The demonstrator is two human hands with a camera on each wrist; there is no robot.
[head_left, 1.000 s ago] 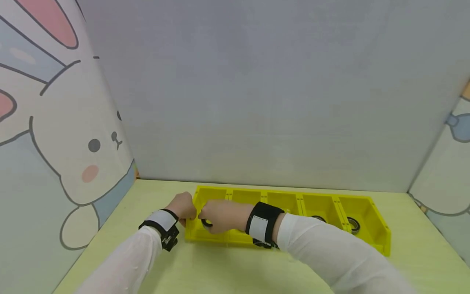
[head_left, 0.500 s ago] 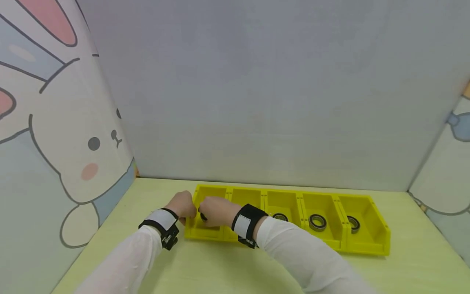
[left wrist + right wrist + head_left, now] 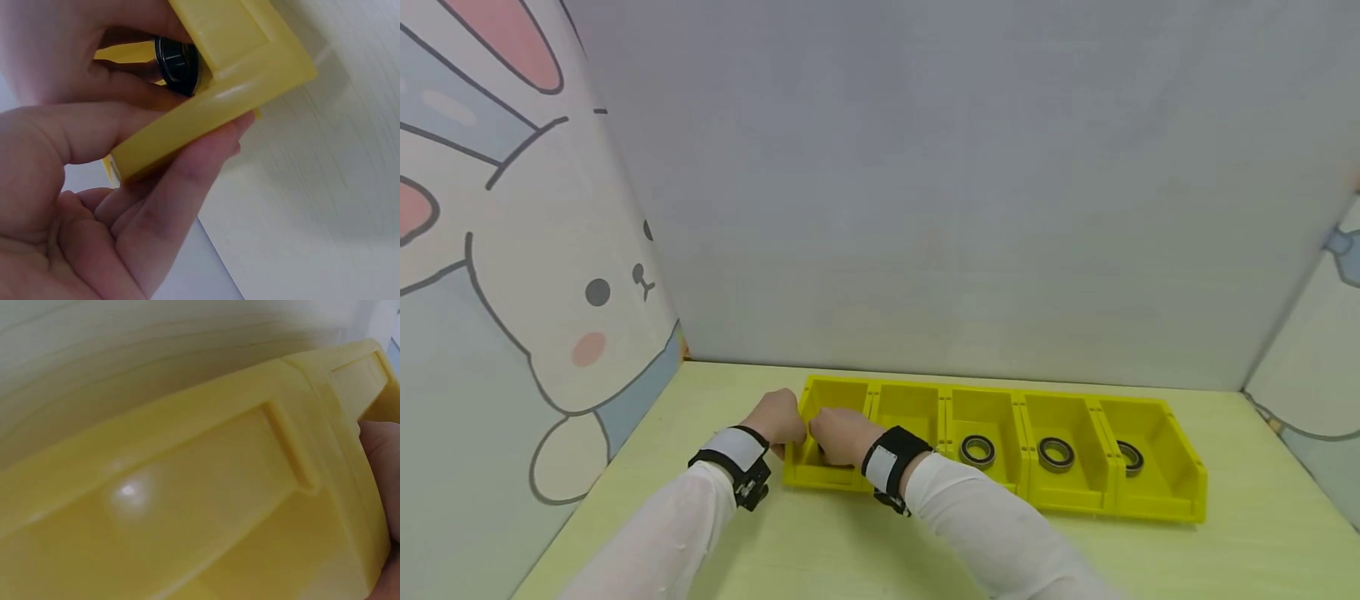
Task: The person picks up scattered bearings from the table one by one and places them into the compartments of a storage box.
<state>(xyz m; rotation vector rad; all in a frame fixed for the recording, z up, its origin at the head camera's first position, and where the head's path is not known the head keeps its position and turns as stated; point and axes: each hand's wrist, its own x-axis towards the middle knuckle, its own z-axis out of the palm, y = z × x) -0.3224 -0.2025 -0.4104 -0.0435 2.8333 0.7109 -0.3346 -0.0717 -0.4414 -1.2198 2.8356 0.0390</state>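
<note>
A row of joined yellow bins (image 3: 1157, 507) stands on the table. At its left end my left hand (image 3: 777, 417) pinches the outer side wall of the bin, thumb on one side and fingers on the other, as the left wrist view shows. My right hand (image 3: 842, 435) reaches down into the leftmost bin. Between its fingers is a black-sealed ball bearing (image 3: 178, 65), partly hidden by the hand and the yellow wall. From the right wrist camera mostly the bin's yellow front wall (image 3: 187, 487) shows, with part of a hand at the right edge.
Single bearings lie in the third bin (image 3: 964, 451), the fourth bin (image 3: 1042, 455) and the rightmost bin, where the bearing (image 3: 1140, 460) is half hidden by a divider. A grey panel (image 3: 955, 208) rises behind the table (image 3: 820, 550); a rabbit-printed panel (image 3: 550, 333) stands at left.
My right hand and forearm have shifted left and lower into the leftmost bin with the bearing, uncovering the bearings in the middle bins. My left hand keeps its hold on the wall.
</note>
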